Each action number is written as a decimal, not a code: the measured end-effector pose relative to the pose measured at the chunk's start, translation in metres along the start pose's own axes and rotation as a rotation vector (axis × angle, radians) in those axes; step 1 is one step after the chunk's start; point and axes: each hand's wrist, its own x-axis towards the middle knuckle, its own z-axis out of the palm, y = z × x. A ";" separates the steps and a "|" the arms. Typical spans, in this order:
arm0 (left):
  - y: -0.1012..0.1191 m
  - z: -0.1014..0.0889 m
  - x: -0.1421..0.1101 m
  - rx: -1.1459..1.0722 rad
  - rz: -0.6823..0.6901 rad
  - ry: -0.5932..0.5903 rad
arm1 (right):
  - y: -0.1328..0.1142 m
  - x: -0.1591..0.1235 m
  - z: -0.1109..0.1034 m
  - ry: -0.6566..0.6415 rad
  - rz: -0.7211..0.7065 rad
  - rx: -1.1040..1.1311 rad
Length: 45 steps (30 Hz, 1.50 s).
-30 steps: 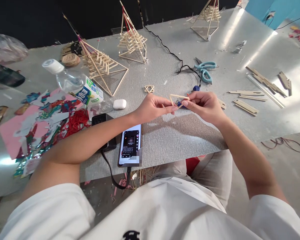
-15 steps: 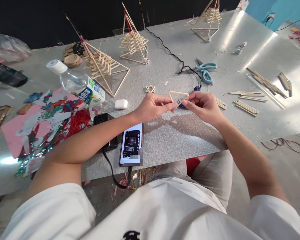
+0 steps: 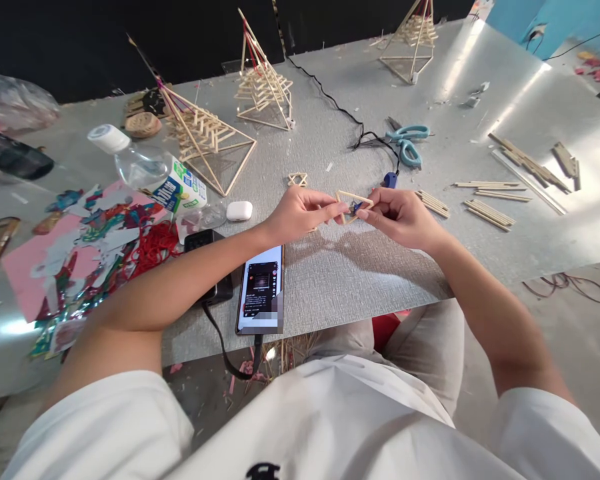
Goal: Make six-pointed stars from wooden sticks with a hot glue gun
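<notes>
A small triangle of thin wooden sticks [image 3: 351, 197] is held just above the grey table [image 3: 360, 267] between both hands. My left hand [image 3: 300, 215] pinches its left side with thumb and fingers closed. My right hand [image 3: 400, 215] pinches its right corner, fingers curled. A small blue object shows behind the triangle, too small to name. A small star of sticks [image 3: 297, 179] lies just beyond my left hand.
Three stick pyramids stand on the table: one [image 3: 205, 137] at left, one [image 3: 263, 83] in the middle, one [image 3: 410, 43] at the back. Blue scissors [image 3: 405, 140] and a black cable lie behind my hands. Loose sticks [image 3: 485, 213] lie at right. A phone [image 3: 261, 287], earbud case [image 3: 239, 211], bottle [image 3: 145, 167] and paper scraps [image 3: 80, 247] sit at left.
Both hands have lowered slightly toward the table with the triangle, which now tilts flatter. The hands have drawn a little closer together.
</notes>
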 end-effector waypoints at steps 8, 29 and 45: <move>-0.001 -0.005 0.003 -0.171 0.022 0.056 | 0.003 0.002 0.000 -0.040 -0.014 0.076; -0.003 -0.032 0.005 0.567 0.045 -0.170 | 0.010 -0.001 0.003 -0.227 0.084 -0.370; 0.003 -0.041 0.001 1.126 -0.419 -0.429 | -0.001 -0.004 0.011 -0.332 0.268 -0.881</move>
